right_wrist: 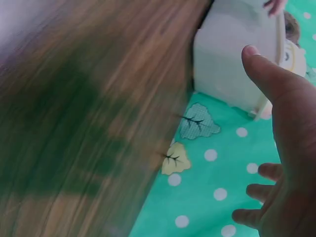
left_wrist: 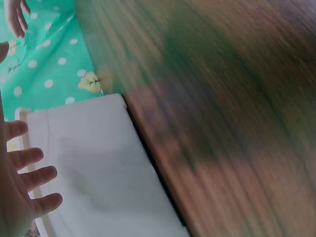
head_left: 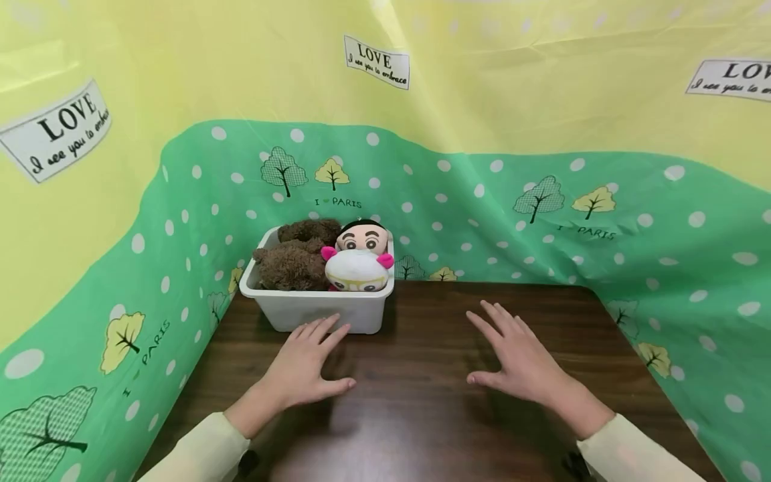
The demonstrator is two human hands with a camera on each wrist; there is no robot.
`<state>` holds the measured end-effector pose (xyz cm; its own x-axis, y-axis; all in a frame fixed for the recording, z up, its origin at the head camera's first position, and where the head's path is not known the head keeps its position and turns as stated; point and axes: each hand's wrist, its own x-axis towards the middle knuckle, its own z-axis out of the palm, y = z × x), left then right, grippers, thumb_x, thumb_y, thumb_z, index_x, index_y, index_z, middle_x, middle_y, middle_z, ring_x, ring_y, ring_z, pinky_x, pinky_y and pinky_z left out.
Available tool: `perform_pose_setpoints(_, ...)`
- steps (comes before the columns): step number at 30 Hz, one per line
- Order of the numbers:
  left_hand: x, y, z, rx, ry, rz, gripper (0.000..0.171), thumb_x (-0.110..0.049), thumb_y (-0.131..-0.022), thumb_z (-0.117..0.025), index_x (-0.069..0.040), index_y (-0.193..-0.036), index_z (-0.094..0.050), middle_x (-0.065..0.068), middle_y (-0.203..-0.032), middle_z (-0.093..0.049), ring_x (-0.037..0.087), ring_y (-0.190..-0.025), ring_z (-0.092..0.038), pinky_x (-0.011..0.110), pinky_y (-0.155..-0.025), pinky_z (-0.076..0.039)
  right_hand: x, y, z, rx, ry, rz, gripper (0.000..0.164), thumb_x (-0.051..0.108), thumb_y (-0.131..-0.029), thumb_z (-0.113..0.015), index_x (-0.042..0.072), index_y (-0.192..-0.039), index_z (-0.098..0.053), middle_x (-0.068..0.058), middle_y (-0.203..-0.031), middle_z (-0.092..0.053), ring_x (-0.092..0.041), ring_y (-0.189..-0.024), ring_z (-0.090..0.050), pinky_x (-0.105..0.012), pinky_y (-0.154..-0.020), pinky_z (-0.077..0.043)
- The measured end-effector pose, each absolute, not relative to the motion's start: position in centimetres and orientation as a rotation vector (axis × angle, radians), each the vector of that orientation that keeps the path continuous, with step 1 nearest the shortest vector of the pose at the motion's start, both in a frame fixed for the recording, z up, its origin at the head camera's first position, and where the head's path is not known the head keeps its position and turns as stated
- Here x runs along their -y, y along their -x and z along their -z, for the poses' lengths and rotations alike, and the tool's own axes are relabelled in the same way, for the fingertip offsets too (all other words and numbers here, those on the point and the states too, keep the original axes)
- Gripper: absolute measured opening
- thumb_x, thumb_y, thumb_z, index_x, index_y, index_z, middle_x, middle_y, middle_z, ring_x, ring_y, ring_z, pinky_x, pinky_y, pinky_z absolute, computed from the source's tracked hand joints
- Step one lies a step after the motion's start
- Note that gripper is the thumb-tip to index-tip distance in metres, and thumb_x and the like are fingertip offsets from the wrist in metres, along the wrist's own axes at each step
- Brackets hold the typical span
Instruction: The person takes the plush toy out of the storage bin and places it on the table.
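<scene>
A white plastic bin [head_left: 319, 311] stands at the back left of the dark wooden table [head_left: 415, 415]. Brown fuzzy plush toys [head_left: 292, 264] fill its left side. On its right are a white plush with pink ears [head_left: 357, 269] and, behind that, a plush head with black hair and big eyes [head_left: 363, 237]. My left hand [head_left: 307, 365] hovers before the bin's front wall, fingers spread, holding nothing. In the left wrist view its fingers [left_wrist: 37, 177] overlap the bin wall. My right hand [head_left: 521, 358] hovers over the table's right half, fingers spread, with nothing in it.
A yellow and green polka-dot cloth [head_left: 482, 201] hangs as a wall behind and along both sides of the table. The bin stands close to the back edge and the left side of the cloth.
</scene>
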<state>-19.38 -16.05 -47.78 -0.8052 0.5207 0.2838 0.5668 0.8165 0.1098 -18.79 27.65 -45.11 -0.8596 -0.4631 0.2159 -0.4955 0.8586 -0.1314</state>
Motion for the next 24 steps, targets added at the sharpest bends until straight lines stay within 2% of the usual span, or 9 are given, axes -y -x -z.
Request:
perform_pose_setpoints(5, 16.2, 20.0, 47.9, 2.748, 0.738, 0.492, 0.087, -0.075, -0.081, -0.067, -0.019, -0.147, -0.056, 0.005, -0.147, -0.057, 0.030, -0.134, -0.055, 0.058, -0.106, -0.047, -26.4, 19.8, 43.5, 2.813, -0.759, -0.404, 0.112, 0.070, -0.071, -0.082, 0.022, -0.160, -0.033, -0.016, -0.166, -0.029, -0.045, -0.149, -0.033, -0.069, -0.110, -0.038)
perform_pose_setpoints(9, 16.4, 20.4, 48.2, 2.785, 0.611, 0.768, 0.079, -0.068, -0.082, -0.073, -0.018, -0.142, -0.061, 0.003, -0.142, -0.062, 0.028, -0.132, -0.058, 0.055, -0.106, -0.048, -25.0, 20.5, 42.0, 2.811, -0.748, -0.512, 0.105, 0.062, -0.072, -0.086, 0.021, -0.157, -0.039, -0.012, -0.163, -0.034, -0.040, -0.144, -0.041, -0.065, -0.104, -0.045)
perform_pose_setpoints(12, 16.5, 21.1, 48.2, 2.773, 0.471, 1.132, 0.070, -0.056, -0.084, -0.078, -0.016, -0.139, -0.064, 0.004, -0.137, -0.066, 0.027, -0.125, -0.063, 0.050, -0.103, -0.051, -23.9, 21.6, 40.9, 2.820, -0.749, -0.591, 0.095, 0.054, -0.076, -0.087, 0.020, -0.153, -0.044, -0.009, -0.159, -0.040, -0.036, -0.142, -0.045, -0.062, -0.104, -0.047)
perform_pose_setpoints(17, 16.4, 22.1, 48.1, 2.568, 0.159, 1.922, 0.055, -0.033, -0.093, -0.076, -0.004, -0.138, -0.061, 0.017, -0.127, -0.071, 0.025, -0.106, -0.072, 0.038, -0.084, -0.059, -22.4, 24.1, 39.4, 2.822, -0.782, -0.731, 0.080, 0.044, -0.082, -0.086, 0.017, -0.148, -0.049, -0.008, -0.151, -0.049, -0.032, -0.139, -0.048, -0.056, -0.110, -0.044)
perform_pose_setpoints(20, 16.5, 22.7, 47.5, 2.383, -0.064, 2.287, 0.056, -0.033, -0.097, -0.072, -0.001, -0.140, -0.057, 0.022, -0.129, -0.069, 0.023, -0.099, -0.074, 0.035, -0.077, -0.061, -21.3, 25.5, 38.5, 2.801, -0.804, -0.827, 0.074, 0.041, -0.083, -0.086, 0.016, -0.145, -0.053, -0.007, -0.145, -0.055, -0.030, -0.134, -0.053, -0.054, -0.109, -0.046)
perform_pose_setpoints(24, 16.9, 23.4, 46.5, 2.176, -0.245, 2.554, 0.059, -0.036, -0.098, -0.070, 0.000, -0.141, -0.052, 0.018, -0.127, -0.071, 0.023, -0.099, -0.076, 0.036, -0.079, -0.062, -19.7, 27.5, 37.4, 2.801, -0.808, -0.951, 0.066, 0.037, -0.085, -0.085, 0.015, -0.140, -0.057, -0.006, -0.139, -0.059, -0.029, -0.125, -0.059, -0.050, -0.100, -0.053)
